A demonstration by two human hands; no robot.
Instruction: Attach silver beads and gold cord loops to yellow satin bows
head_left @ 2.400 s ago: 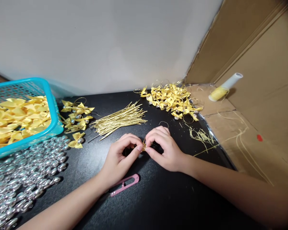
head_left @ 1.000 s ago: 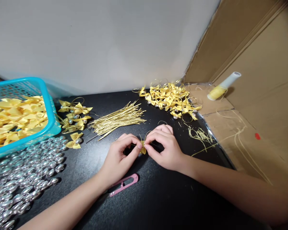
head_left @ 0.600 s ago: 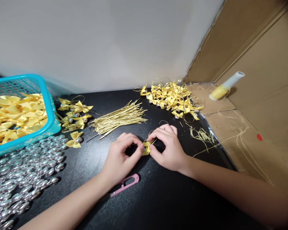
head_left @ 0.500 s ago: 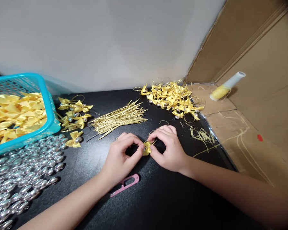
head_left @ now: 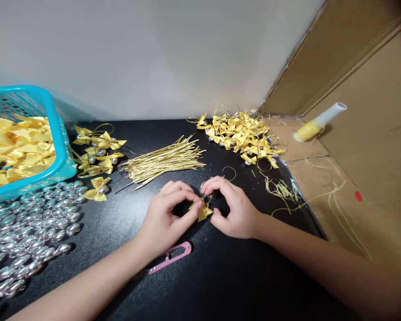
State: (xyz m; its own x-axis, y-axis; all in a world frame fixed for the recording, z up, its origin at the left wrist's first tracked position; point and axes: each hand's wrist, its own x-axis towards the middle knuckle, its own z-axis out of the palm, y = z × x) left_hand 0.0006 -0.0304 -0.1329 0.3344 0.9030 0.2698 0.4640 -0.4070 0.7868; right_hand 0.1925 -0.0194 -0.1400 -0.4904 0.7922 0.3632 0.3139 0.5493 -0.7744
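My left hand (head_left: 172,214) pinches a yellow ribbon bow (head_left: 205,211) between thumb and fingertips, low over the black table. Thin gold wire (head_left: 207,196) rises from the bow toward the other hand. Curled around that side, my right hand (head_left: 235,207) has its thumb apart from the forefinger, with the fingertips at the wire. Whether those fingertips press on the wire I cannot make out. Below my left wrist lies a pair of pink thread snips (head_left: 173,257), its blade end partly hidden by the forearm.
A turquoise basket (head_left: 58,133) of bows stands left, with silver beads (head_left: 30,236) spread before it. Cut gold wires (head_left: 163,161) lie behind my hands. Finished bows with beads (head_left: 239,136) are heaped at the back right, others (head_left: 98,149) beside the basket. Wire scraps (head_left: 282,189) lie right.
My right thumb has come away from the bow, and its fingertips have shifted up and left to the wire. The bow now sits tilted in my left fingers. The view has shifted slightly.
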